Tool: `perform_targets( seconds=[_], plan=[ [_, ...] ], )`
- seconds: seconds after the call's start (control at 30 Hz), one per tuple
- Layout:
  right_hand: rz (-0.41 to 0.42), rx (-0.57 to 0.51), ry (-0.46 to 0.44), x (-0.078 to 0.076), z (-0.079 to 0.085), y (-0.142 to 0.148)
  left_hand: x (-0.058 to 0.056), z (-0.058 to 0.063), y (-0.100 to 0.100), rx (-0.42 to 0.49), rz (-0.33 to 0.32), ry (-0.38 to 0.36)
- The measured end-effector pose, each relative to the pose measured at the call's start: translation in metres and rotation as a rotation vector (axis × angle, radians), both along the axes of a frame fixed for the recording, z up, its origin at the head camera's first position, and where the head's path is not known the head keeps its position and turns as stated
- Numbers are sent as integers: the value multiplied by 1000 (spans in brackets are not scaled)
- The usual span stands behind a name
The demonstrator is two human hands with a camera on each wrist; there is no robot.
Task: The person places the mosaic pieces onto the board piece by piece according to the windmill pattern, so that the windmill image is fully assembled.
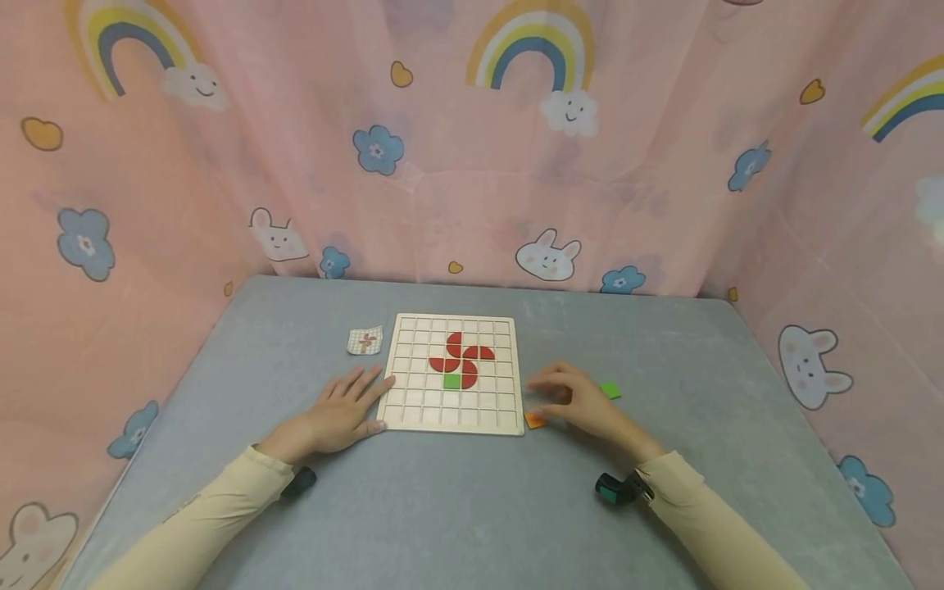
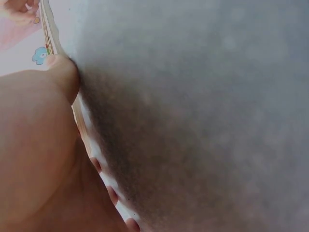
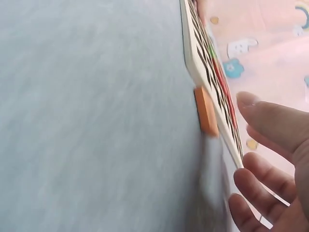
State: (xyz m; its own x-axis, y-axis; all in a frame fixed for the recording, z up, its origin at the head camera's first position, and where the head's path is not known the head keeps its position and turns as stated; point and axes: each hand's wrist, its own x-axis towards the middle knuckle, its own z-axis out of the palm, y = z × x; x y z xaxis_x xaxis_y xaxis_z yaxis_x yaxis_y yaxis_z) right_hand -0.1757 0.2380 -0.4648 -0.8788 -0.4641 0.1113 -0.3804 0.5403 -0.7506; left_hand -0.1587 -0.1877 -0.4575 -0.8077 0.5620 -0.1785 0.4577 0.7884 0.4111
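Note:
A pale wooden grid board [image 1: 413, 403] lies flat on the table, with several red quarter-round tiles [image 1: 469, 375] forming a pinwheel on it. Directly below the pinwheel sits a green square tile [image 1: 451, 381]. My left hand [image 1: 335, 419] rests flat, its fingertips and thumb touching the board's left edge. To the board's right hovers my right hand [image 1: 586, 406], fingers loosely bent and apart, holding nothing. Beneath its thumb an orange tile [image 3: 206, 111] lies by the board's lower right corner. Another green tile [image 1: 610, 390] is on the table beyond that hand, partly hidden.
A small paper card [image 1: 365, 340] with a printed grid and pinwheel picture lies left of the board. The grey table [image 1: 457, 508] meets pink patterned curtains [image 1: 457, 205] at the back and sides.

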Motion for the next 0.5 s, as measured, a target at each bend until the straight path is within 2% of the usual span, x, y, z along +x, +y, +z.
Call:
perform_targets(
  seconds=[0.23,0.5],
  plan=[
    [-21,54,1,10,-5,18,2,1,-1,26,-13,-2],
    [16,41,-38,8,-9,21,1,1,-1,25,-5,-2]
  ],
)
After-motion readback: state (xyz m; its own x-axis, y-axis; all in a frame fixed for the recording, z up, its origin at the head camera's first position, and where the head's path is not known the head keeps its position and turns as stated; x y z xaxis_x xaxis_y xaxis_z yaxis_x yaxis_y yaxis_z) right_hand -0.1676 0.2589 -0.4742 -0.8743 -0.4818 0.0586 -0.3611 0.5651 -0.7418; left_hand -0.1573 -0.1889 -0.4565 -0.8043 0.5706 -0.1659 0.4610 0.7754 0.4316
